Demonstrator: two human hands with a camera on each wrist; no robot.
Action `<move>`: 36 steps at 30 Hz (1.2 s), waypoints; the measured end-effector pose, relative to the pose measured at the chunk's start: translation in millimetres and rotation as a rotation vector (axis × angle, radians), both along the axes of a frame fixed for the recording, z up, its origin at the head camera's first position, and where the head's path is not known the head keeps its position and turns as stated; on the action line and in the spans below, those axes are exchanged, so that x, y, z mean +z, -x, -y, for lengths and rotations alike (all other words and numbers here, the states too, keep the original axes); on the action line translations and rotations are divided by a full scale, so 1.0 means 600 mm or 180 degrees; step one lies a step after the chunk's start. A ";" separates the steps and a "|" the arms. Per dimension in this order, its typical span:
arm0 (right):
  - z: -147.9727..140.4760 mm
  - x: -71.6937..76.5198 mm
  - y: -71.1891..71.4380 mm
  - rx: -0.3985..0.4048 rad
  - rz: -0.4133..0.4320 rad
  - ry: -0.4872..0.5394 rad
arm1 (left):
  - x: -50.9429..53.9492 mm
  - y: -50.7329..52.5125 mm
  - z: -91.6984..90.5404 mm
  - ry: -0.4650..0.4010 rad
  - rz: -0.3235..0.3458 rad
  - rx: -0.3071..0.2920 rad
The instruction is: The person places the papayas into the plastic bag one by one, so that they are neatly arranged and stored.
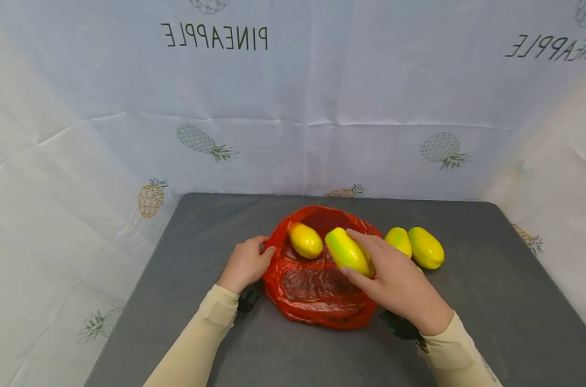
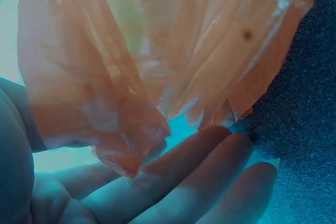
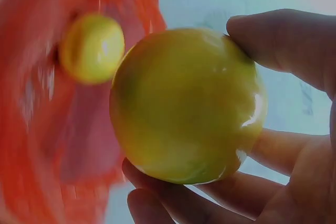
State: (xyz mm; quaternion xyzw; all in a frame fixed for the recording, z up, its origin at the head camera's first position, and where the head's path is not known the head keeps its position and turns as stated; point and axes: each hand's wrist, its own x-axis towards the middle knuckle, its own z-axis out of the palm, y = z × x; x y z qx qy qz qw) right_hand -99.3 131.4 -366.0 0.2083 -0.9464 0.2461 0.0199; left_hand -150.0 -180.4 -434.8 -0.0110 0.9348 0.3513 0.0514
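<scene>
Yellow fruit (image 3: 186,106) before red bag (image 3: 37,135)

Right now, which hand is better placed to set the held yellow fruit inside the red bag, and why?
Probably the right hand: it grips the yellow fruit at the open mouth of the red bag. The left hand holds the bag's edge, so it seems better suited to steadying.

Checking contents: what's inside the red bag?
One yellow fruit shows inside the red bag. The right hand and the second fruit it holds block part of the opening in the head view; what lies behind them can't be seen.
</scene>
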 end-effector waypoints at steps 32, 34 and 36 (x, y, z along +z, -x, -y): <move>0.155 -0.112 0.012 0.0325 0.0298 -0.0003 | 0.006 -0.001 -0.002 -0.0063 0.0137 0.0046; 0.157 -0.115 0.012 0.0302 0.0291 -0.0018 | 0.006 -0.002 -0.001 -0.0087 0.0152 0.0060; 0.160 -0.117 0.011 0.0287 0.0279 -0.0023 | 0.006 -0.004 0.001 -0.0111 0.0149 0.0050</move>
